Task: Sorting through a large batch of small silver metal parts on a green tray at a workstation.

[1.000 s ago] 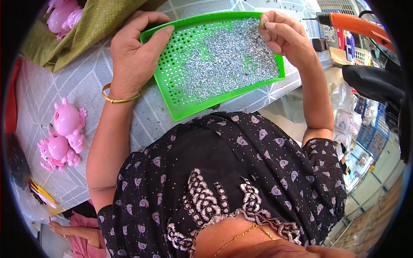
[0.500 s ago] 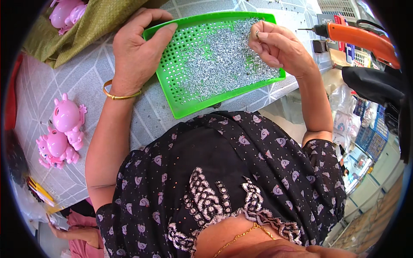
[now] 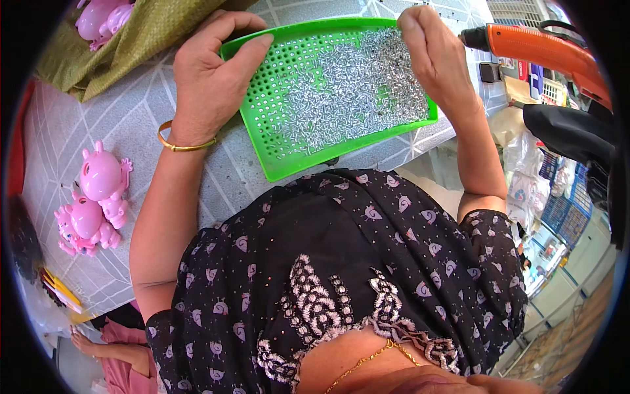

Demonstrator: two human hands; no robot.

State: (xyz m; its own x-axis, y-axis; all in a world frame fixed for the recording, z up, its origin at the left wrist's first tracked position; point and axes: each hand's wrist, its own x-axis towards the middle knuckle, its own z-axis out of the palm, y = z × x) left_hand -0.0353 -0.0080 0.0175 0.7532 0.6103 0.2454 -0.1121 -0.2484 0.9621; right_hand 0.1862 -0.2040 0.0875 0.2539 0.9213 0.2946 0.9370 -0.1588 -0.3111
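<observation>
A green perforated plastic tray (image 3: 354,146) lies on the table in front of me, filled with a layer of small silver screws (image 3: 335,92). Its left rim is gripped by my left hand (image 3: 213,75), thumb over the edge and fingers curled outside. At the far right corner my right hand (image 3: 438,62) is closed around the rim, its fingertips partly hidden behind the hand. Darker bits (image 3: 401,82) are mixed among the screws near that side. The tray's left end shows bare holes with few screws.
Two pink animal-shaped toy parts (image 3: 102,174) lie on the patterned grey tablecloth (image 3: 72,131) at left. More pink parts (image 3: 105,23) rest on an olive woven sack (image 3: 131,46). An orange power screwdriver (image 3: 535,47) hangs at right. Another person's arm (image 3: 118,351) shows lower left.
My right hand has gone from a pinch above the screws to the tray's far right corner. The tray shifted very slightly right; the screwdriver now appears farther left. My left hand keeps its grip.
</observation>
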